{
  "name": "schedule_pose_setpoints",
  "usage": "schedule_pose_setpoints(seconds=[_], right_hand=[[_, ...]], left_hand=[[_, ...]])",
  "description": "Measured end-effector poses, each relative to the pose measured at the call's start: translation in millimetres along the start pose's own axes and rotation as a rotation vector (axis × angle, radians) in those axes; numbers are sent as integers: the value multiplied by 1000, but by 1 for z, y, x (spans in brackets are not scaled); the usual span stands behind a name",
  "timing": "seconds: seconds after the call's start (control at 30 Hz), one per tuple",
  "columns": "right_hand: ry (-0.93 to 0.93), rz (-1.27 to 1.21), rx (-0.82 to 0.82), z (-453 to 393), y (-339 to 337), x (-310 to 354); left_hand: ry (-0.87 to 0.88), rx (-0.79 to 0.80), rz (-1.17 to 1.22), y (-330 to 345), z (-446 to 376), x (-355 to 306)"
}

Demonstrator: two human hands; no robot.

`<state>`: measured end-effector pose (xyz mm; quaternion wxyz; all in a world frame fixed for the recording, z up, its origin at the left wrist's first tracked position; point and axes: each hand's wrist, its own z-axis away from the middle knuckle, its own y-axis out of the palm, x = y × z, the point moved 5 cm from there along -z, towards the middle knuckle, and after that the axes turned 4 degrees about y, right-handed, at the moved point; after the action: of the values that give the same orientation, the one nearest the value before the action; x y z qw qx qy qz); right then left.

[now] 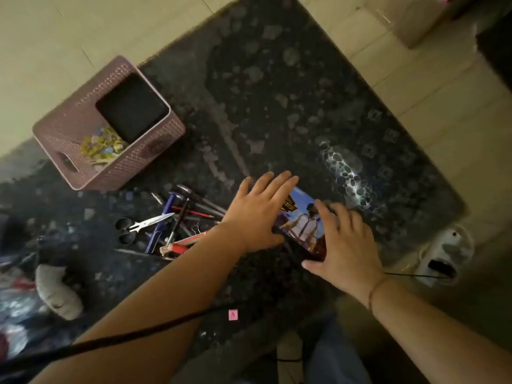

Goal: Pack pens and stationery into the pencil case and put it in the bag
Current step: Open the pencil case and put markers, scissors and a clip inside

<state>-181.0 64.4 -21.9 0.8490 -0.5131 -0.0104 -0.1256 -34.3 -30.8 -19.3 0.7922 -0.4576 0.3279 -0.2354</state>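
Note:
A pencil case (303, 221) with a colourful printed lid lies flat on the dark speckled counter (277, 92). My left hand (259, 214) rests on its left end with fingers spread. My right hand (342, 242) grips its right end, thumb at the near edge and fingers over the top. Left of the case lies a loose pile: several pens (194, 207), scissors (141, 225) with black handles, a blue pen (160, 228), a binder clip (197, 230) and a red and white box (184, 243). No bag can be made out.
A pink perforated basket (110, 159) stands at the back left, holding a black box (133, 106) and small coloured items. A grey cloth object (56, 291) and clutter lie at the near left. A white socket fitting (446, 253) with a cable sits at the right edge.

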Motion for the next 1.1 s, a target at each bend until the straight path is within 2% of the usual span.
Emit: schedule_pose_setpoints(seconds=[0.03,0.1,0.23,0.43,0.63,0.73,0.9,1.1], right_hand=[[-1,38,42,-1,5,-2],[-50,83,20,0,10,-6],[-207,182,9,-13,6,-23],[-413,317,78,-24,-5,-52],[-376,257,48,-23,-2,-49],[-398,193,83,-26,-5,-52],[-454,74,185,-36,-16,-60],[-484,99,168,-40,-10,-61]], left_hand=[[0,51,0,6,-4,1],[11,71,-22,15,-7,1],[23,4,-64,33,4,-4],[-16,-125,14,48,13,-20],[-55,-139,210,57,5,-24],[-35,-144,247,58,9,-22],[6,-293,334,58,16,-19],[45,-387,467,61,21,-15]])
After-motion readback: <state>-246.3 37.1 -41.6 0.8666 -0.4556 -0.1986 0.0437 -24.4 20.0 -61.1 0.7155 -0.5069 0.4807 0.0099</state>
